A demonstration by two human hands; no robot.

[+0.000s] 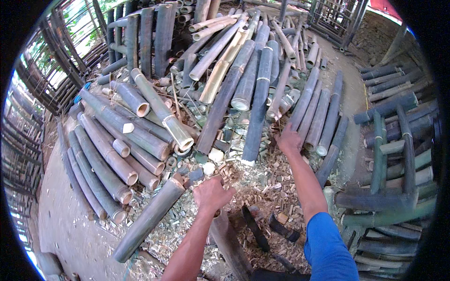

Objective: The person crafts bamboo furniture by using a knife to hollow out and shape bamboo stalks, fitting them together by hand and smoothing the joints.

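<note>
My left hand [212,194] is closed with its fingers curled, just above the top end of a leaning bamboo tube [228,243]. Whatever it holds, if anything, is hidden. To its left lies a thick bamboo tube [152,218], slanting toward me. My right hand [288,139] reaches forward to the lower end of a row of bamboo tubes [305,100]. Its fingers point away and are partly hidden, so I cannot make out a grip. Beside this hand, a long dark bamboo tube [258,114] rests with its near end among the chips.
Wood chips [290,187] and offcuts cover the ground. Several cut bamboo tubes [105,161] lie on the left, and a large heap [225,47] rises ahead. Stacked bamboo [375,201] stands at the right. Two dark strips [255,228] lie between my arms.
</note>
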